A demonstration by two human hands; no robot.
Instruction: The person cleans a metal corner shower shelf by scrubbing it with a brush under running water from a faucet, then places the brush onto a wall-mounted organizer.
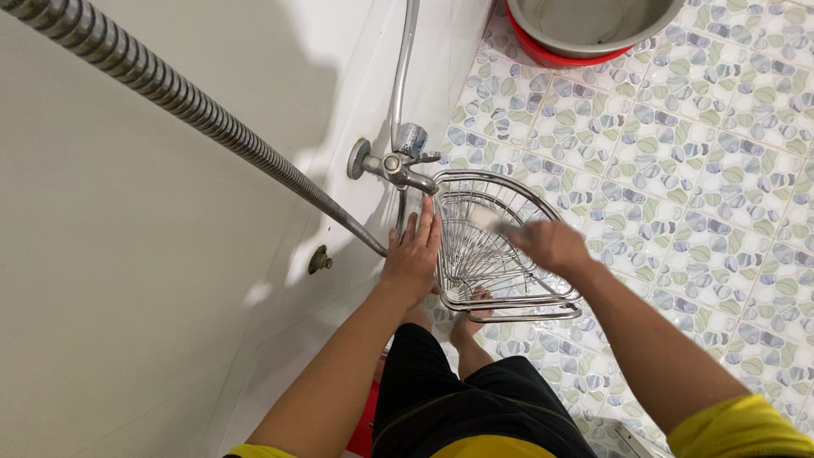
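Tiled bathroom floor, white wall at left. Mid-frame, below the tap: wire basket, steadied by left hand, fingers flat and together; right hand blurred, grip unclear. Best scrubbed along the wires, rim held firm.

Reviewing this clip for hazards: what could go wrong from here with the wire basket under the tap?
1. The left hand steadies the wire basket only by its rim; scrubbing by the blurred right hand could tip it.
2. Bare feet sit directly below, so a dropped basket may hit them.
3. The tap spout and metal hose crowd the left hand, and knuckles could knock them.
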